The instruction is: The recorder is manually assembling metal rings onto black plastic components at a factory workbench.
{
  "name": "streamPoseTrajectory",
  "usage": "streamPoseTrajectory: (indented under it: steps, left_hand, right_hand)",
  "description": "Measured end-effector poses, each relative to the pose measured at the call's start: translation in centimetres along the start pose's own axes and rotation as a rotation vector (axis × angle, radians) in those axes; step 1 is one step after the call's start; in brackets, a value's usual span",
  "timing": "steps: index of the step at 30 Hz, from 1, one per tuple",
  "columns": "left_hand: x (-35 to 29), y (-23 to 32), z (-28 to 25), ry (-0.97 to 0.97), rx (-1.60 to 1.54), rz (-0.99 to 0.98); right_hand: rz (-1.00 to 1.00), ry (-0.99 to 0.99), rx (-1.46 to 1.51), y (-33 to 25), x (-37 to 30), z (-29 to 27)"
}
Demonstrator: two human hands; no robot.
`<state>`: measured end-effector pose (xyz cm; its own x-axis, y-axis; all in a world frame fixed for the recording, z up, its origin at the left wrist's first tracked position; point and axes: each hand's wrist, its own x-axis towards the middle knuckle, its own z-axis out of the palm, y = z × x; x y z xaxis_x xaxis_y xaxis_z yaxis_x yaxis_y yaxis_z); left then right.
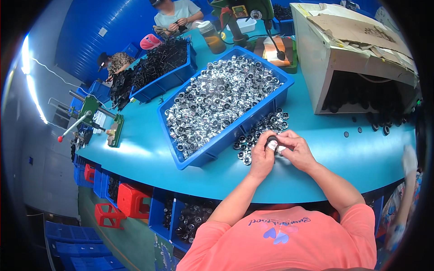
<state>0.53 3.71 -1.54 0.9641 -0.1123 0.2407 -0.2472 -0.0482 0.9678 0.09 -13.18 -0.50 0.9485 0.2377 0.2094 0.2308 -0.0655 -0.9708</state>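
Note:
My two hands meet over the table, in front of a small pile of loose silver-and-black round parts [245, 143]. Between the fingertips of my left hand [261, 160] and my right hand [299, 152] is a small round black part [272, 138]. Both hands are closed on it, and fingers cover most of it. White wrapping shows on both thumbs. Just beyond the pile, a large blue bin [199, 156] stands at a slant, heaped with shiny silver parts [221, 95] that have dark centres.
A white box [314, 58] at the right spills black rings [386, 130] onto the table. Farther back are another blue bin of black parts [165, 61], a jar [211, 38] and a green press [242, 20]. A hand press [90, 110] stands left. Other people sit around.

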Motion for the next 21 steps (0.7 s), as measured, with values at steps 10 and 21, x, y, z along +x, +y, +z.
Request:
streamPoseTrajectory:
  steps: [10, 21]
  left_hand:
    - [0.8, -0.9, -0.7, -0.024, -0.083, 0.0]
    - [0.1, 0.0, -0.5, -0.084, -0.001, 0.074]
  right_hand:
    - [-0.024, 0.03, -0.058, -1.1, 0.4, 0.3]
    - [-0.022, 0.02, -0.025, -0.9, 0.5, -0.8]
